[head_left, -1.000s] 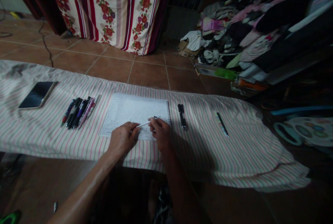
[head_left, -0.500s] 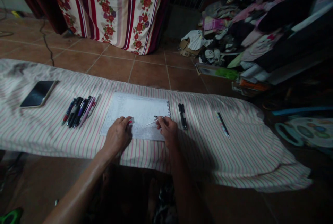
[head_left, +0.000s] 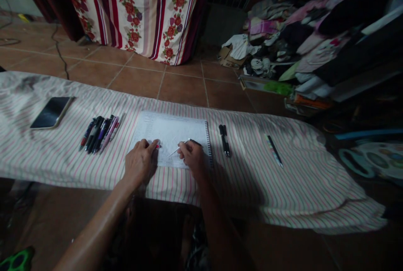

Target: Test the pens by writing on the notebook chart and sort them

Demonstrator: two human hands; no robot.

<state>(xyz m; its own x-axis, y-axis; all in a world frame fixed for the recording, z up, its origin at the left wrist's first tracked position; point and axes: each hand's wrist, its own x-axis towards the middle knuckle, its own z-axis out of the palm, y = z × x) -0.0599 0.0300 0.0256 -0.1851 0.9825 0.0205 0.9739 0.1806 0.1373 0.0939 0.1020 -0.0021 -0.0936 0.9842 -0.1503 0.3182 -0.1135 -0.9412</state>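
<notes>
A spiral notepad point(head_left: 176, 126) lies on the striped cloth, its page covered in faint marks. My left hand point(head_left: 139, 159) rests over its lower left part, closed, with thumb and forefinger around a small red-ended piece point(head_left: 157, 146) whose kind I cannot make out. Over the lower right part of the page, my right hand point(head_left: 191, 156) pinches a thin white stick that looks like a pen refill point(head_left: 174, 152). The stick points down and left, its tip close to the paper. A dark slim piece point(head_left: 195, 141) shows at the same hand, partly hidden by the fingers.
Several pens point(head_left: 99, 134) lie bunched left of the notepad, with a phone point(head_left: 52, 112) farther left. Two black pens point(head_left: 224, 140) lie just right of it, and another pen point(head_left: 275, 150) farther right. The striped cloth point(head_left: 245, 195) is wrinkled at its right end.
My right hand has moved left over the page with the thin white stick, toward my left hand. The left hand stays on the page with the red-ended piece. The view has shifted slightly.
</notes>
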